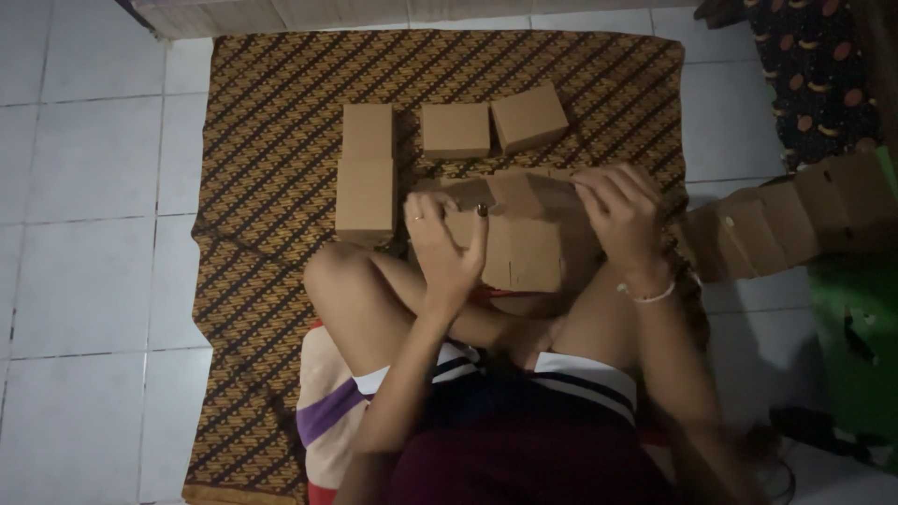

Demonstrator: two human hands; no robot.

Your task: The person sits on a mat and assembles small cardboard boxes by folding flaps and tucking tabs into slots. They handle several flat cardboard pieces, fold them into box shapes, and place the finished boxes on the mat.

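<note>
I sit cross-legged on a patterned brown cloth (271, 112). Both hands hold a flat, partly folded brown cardboard box (524, 243) above my knees. My left hand (444, 248) grips its left edge with the thumb raised; a ring shows on one finger. My right hand (622, 215) pinches the upper right flap, with a white bracelet at the wrist. Beyond the held piece lie finished boxes: two stacked end to end (366, 168) at the left, one in the middle (456, 129) and one turned at an angle (529, 117).
A row of flat cardboard pieces (786, 220) leans at the right beside a green object (856, 327). Dark patterned fabric (814, 65) lies at the top right. White floor tiles (84, 234) surround the cloth.
</note>
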